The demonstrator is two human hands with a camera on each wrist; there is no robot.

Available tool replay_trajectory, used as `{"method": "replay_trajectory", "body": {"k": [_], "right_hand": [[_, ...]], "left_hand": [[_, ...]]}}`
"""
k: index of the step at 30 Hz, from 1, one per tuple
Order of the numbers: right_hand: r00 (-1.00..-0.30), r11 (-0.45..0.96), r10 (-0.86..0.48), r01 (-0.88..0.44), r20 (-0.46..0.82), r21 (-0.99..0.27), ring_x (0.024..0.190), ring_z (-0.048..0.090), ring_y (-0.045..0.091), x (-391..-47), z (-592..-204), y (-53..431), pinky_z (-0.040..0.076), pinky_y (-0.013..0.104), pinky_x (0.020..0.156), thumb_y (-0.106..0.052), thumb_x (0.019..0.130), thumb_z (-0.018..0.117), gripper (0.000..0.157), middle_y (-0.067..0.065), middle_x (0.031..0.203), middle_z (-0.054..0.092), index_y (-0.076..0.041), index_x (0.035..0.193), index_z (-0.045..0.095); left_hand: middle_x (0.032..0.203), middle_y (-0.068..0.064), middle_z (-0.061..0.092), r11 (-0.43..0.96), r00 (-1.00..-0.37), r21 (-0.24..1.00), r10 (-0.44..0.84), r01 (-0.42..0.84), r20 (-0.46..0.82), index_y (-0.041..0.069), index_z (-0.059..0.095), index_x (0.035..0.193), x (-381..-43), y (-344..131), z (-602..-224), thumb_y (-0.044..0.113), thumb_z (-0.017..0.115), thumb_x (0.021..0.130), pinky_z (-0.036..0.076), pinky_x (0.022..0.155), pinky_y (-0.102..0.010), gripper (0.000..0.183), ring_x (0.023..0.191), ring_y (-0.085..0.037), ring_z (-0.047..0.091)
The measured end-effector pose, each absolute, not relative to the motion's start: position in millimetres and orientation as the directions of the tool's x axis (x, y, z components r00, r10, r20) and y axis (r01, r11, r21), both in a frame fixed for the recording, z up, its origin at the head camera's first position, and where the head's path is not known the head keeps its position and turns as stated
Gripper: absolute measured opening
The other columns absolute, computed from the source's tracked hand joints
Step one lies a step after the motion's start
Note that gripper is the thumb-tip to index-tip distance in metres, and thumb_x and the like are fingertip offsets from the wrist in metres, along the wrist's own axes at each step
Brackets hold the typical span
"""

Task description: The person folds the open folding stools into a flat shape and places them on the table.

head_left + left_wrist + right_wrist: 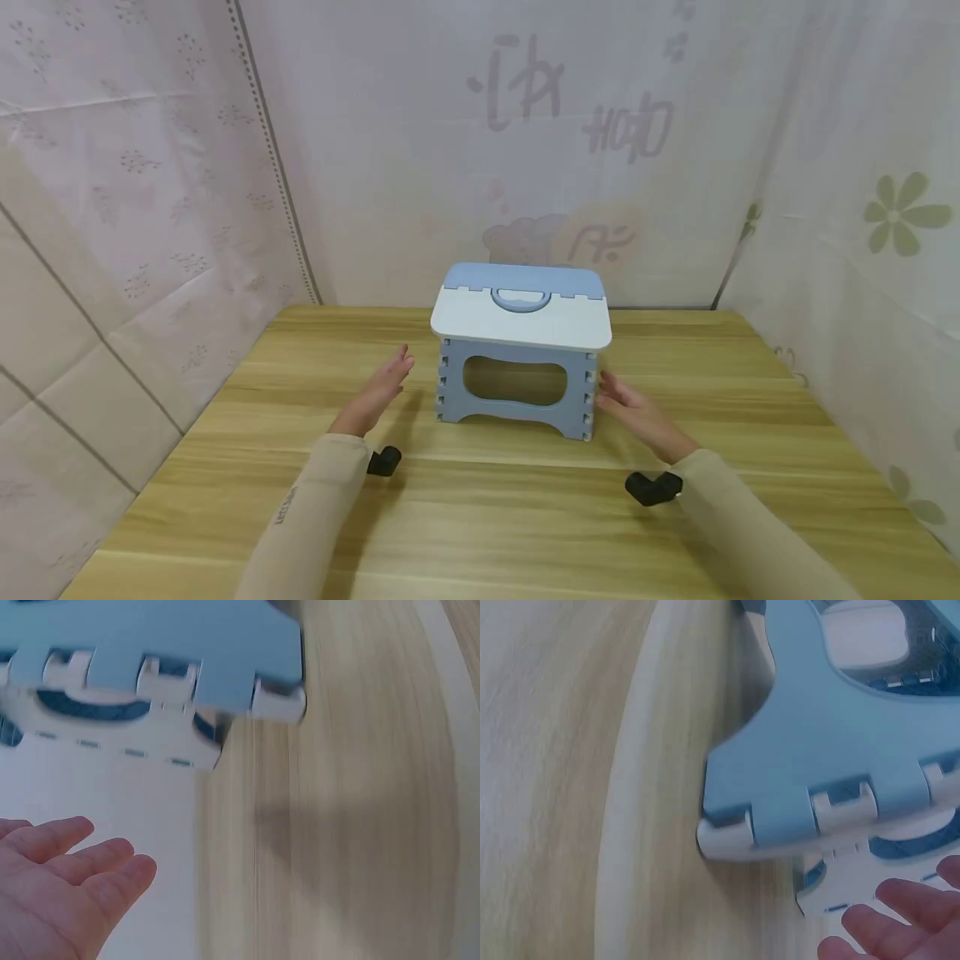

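Note:
A blue and white folding step stool point(522, 325) stands upright and unfolded on the wooden table, its carry handle point(521, 299) lying in the top. To its left, my left hand point(375, 390) is held apart from the stool with fingers extended. In the left wrist view that hand point(67, 889) shows its palm, below the stool's hinged side point(165, 679). My right hand point(636, 411) is close to the stool's right side, fingers fairly straight; whether it touches I cannot tell. The right wrist view shows its fingertips point(889, 922) near the stool's hinged edge point(840, 817).
The wooden table point(480, 525) reaches back to a patterned curtain point(420, 150), with more curtain on the left and right sides. A black wrist-worn piece point(385, 461) sticks out by the left sleeve, and another black piece point(652, 488) by the right.

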State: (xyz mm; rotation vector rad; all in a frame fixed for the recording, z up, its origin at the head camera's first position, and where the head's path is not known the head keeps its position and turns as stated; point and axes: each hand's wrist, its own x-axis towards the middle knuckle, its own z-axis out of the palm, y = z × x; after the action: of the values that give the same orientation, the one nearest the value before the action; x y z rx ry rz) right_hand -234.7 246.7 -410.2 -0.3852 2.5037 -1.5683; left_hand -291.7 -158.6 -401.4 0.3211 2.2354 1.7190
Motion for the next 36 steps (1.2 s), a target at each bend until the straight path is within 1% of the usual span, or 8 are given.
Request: {"method": "replay_trajectory", "body": {"k": [5,7,11,16,21,24,31,36], "right_hand": [[-0.952,0.382,-0.307,-0.14,0.017,-0.914,0.14,0.016,0.05,-239.5,-415.1,236.5,0.019,0.061,0.112,-0.018,0.103,0.047,0.066,0.035,0.152,0.016,0.012,0.149,0.01],[-0.952,0.382,-0.307,-0.139,0.017,-0.913,0.141,0.017,0.05,-241.1,-417.0,233.2,0.019,0.06,0.112,-0.017,0.103,0.047,0.066,0.035,0.152,0.017,0.013,0.149,0.01],[-0.946,0.383,-0.322,-0.145,0.015,-0.912,0.139,0.022,0.048,-244.0,-420.5,226.9,0.022,0.058,0.112,-0.016,0.103,0.046,0.064,0.036,0.151,0.02,0.015,0.148,0.012],[-0.949,0.397,-0.314,-0.111,-0.021,-0.911,0.134,0.034,0.047,-245.5,-423.9,218.4,0.032,0.057,0.108,-0.018,0.103,0.047,0.063,0.036,0.147,0.031,0.015,0.148,0.015],[-0.961,0.418,-0.274,-0.087,-0.034,-0.904,0.125,0.048,0.045,-247.4,-428.3,212.3,0.041,0.053,0.102,-0.018,0.101,0.05,0.059,0.035,0.137,0.046,0.018,0.142,0.027],[-0.966,0.428,-0.255,-0.076,-0.039,-0.901,0.119,0.053,0.042,-248.2,-430.9,210.8,0.045,0.049,0.098,-0.019,0.099,0.054,0.058,0.034,0.133,0.05,0.018,0.139,0.034],[-0.964,0.41,-0.263,-0.086,-0.028,-0.908,0.12,0.052,0.039,-249.9,-432.1,219.0,0.046,0.044,0.096,-0.018,0.096,0.059,0.062,0.033,0.136,0.048,0.015,0.141,0.031],[-0.961,0.429,-0.274,-0.086,-0.038,-0.899,0.123,0.049,0.043,-252.0,-430.2,228.4,0.045,0.048,0.098,-0.019,0.096,0.061,0.068,0.035,0.139,0.044,0.015,0.143,0.026]], "left_hand": [[0.162,-0.018,-0.001,0.272,-0.926,0.962,0.361,-0.012,-0.114,0.003,-0.001,0.155,-295.0,-142.6,-404.5,0.033,0.032,0.106,0.012,0.117,-0.054,0.066,0.148,-0.035,0.002],[0.161,-0.02,0.003,0.289,-0.924,0.957,0.362,-0.014,-0.123,0.003,0.001,0.155,-295.4,-137.3,-406.6,0.033,0.033,0.106,0.014,0.116,-0.054,0.066,0.147,-0.036,0.006],[0.161,-0.021,0.009,0.302,-0.92,0.953,0.375,0.005,-0.114,0.003,0.005,0.155,-294.5,-126.9,-410.9,0.03,0.038,0.105,0.014,0.117,-0.054,0.065,0.147,-0.037,0.01],[0.16,-0.018,0.018,0.295,-0.91,0.955,0.403,0.035,-0.091,0.007,0.012,0.156,-294.2,-118.2,-415.6,0.027,0.044,0.104,0.017,0.116,-0.054,0.064,0.146,-0.036,0.017],[0.156,-0.019,0.029,0.312,-0.918,0.95,0.385,0.029,-0.098,0.01,0.02,0.155,-295.7,-116.7,-421.2,0.026,0.049,0.102,0.025,0.113,-0.056,0.063,0.142,-0.038,0.027],[0.154,-0.019,0.033,0.32,-0.923,0.947,0.369,0.016,-0.109,0.01,0.024,0.154,-295.1,-116.8,-423.7,0.025,0.051,0.101,0.028,0.111,-0.056,0.061,0.14,-0.038,0.032],[0.143,-0.022,0.048,0.356,-0.927,0.934,0.361,0.04,-0.098,0.001,0.04,0.145,-294.1,-109.6,-423.6,0.025,0.053,0.1,0.038,0.105,-0.053,0.054,0.13,-0.038,0.046],[0.136,-0.022,0.055,0.391,-0.927,0.92,0.358,0.042,-0.11,-0.002,0.048,0.139,-289.8,-104.6,-419.3,0.024,0.056,0.098,0.043,0.102,-0.049,0.049,0.124,-0.036,0.053]]}}
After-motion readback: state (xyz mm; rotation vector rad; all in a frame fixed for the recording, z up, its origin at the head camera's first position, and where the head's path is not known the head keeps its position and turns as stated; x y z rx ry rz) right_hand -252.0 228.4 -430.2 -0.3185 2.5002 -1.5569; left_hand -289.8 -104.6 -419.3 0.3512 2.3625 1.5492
